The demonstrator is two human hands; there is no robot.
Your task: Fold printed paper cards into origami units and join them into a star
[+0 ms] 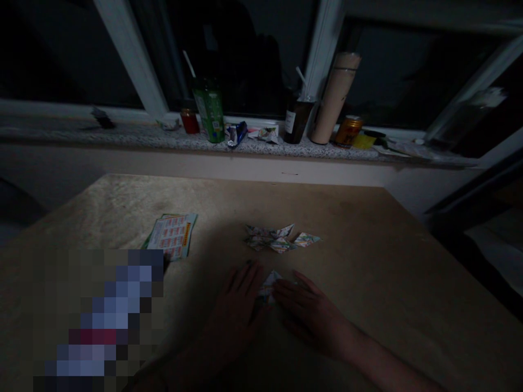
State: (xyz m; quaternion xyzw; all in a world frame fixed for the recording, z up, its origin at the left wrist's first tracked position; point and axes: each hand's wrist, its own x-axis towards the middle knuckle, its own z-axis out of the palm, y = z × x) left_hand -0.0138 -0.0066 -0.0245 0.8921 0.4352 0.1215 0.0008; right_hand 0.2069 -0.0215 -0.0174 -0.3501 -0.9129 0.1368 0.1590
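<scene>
A small piece of folded printed paper (269, 284) lies on the brown table, its pointed tip facing away from me. My left hand (242, 299) rests flat at its left edge, fingers stretched forward. From the right, my right hand (308, 307) lies over the paper's right side with its fingers extended and covers part of it. Dim light hides how firmly either hand presses. Just beyond my hands sits a cluster of folded paper pieces (269, 237), with one more folded piece (306, 239) at its right end.
A stack of printed paper sheets (174, 235) lies on the table (368, 245) at left; pixelation covers the area below. On the windowsill (139, 136) stand a green cup (210, 114), a red jar (189, 121), a dark cup (297, 120), a tall pinkish bottle (335, 98) and a gold can (348, 132).
</scene>
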